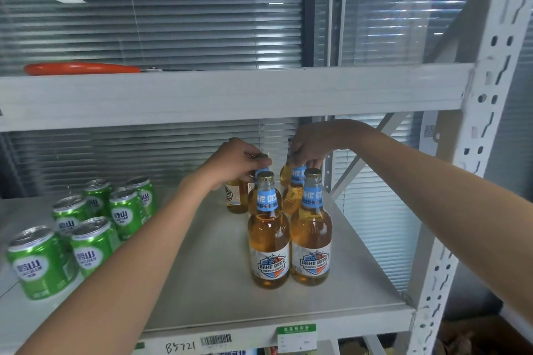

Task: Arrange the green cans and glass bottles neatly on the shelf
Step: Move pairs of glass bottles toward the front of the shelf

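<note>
Both hands are up on bottle tops at the far right of the grey metal shelf [207, 282]. The left hand [236, 163] pinches one amber glass beer bottle [237, 196], the right hand [310, 147] grips another [292, 190]. Two more bottles [269, 239] stand nearer; green aluminium cans [95, 228] cluster left.

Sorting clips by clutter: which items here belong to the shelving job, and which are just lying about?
Job: green cans; bottles; shelf; left hand and right hand, each on a rear bottle's neck.
Lying about: orange tool on upper shelf; shelf tags.
</note>
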